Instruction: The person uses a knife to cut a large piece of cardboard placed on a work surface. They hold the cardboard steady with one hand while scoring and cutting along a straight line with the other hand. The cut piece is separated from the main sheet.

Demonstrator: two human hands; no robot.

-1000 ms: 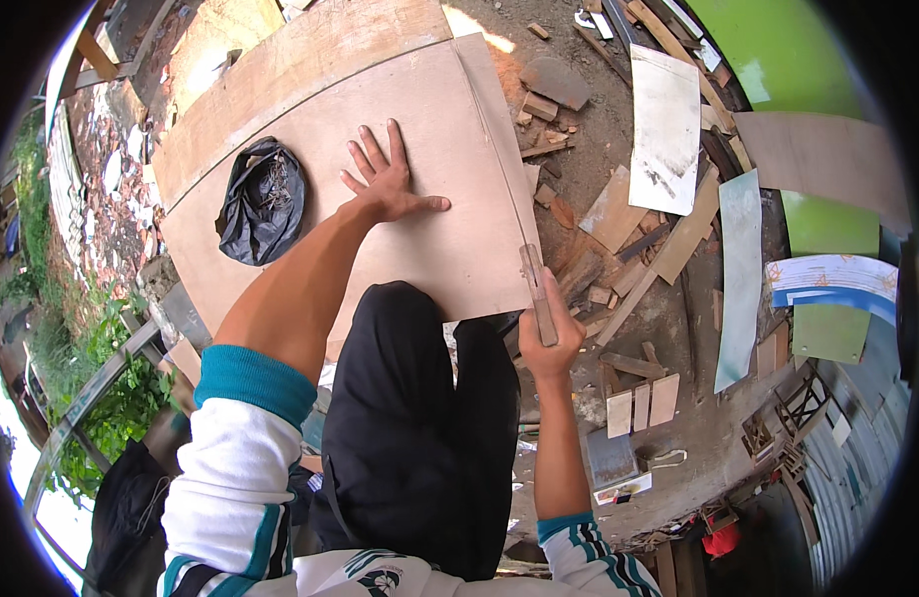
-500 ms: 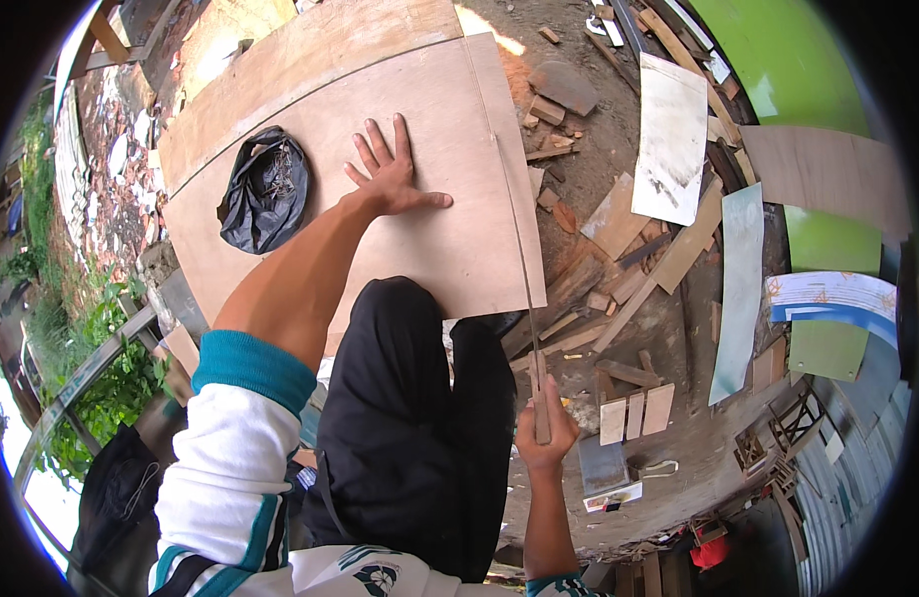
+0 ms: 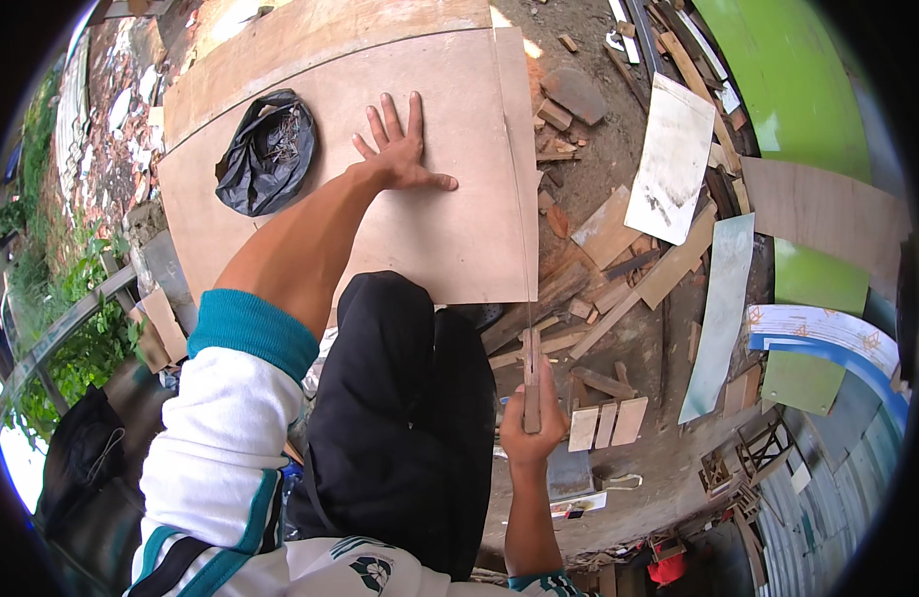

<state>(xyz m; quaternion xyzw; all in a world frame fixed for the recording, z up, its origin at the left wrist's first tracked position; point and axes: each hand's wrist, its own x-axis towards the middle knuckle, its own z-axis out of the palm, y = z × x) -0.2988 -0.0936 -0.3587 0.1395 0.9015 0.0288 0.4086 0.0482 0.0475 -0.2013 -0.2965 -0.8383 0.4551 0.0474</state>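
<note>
A plywood sheet (image 3: 360, 239) lies before me, with a line running along its right side to the near edge. My left hand (image 3: 401, 164) rests flat on it, fingers spread and thumb pointing right. Below the sheet's near right corner, my right hand (image 3: 535, 423) is wrapped round the wooden handle of a handsaw (image 3: 532, 383). The thin blade points away from me, in line with the mark, and is seen nearly edge-on. How deep it sits in the wood I cannot tell. Left of my left hand, a black plastic bag (image 3: 270, 154) lies open on the sheet, holding what look like nails.
My knee in black trousers (image 3: 385, 338) meets the sheet's near edge. Wood offcuts (image 3: 604, 423) and planks (image 3: 678, 257) litter the ground on the right. A white panel (image 3: 668, 159) and green sheets (image 3: 803, 90) lie farther right. Rubble (image 3: 121, 139) and plants (image 3: 81, 353) are on the left.
The view has shifted and turned slightly. The right hand with the handsaw appears a little closer to the sheet's near edge. My left hand stays flat on the plywood.
</note>
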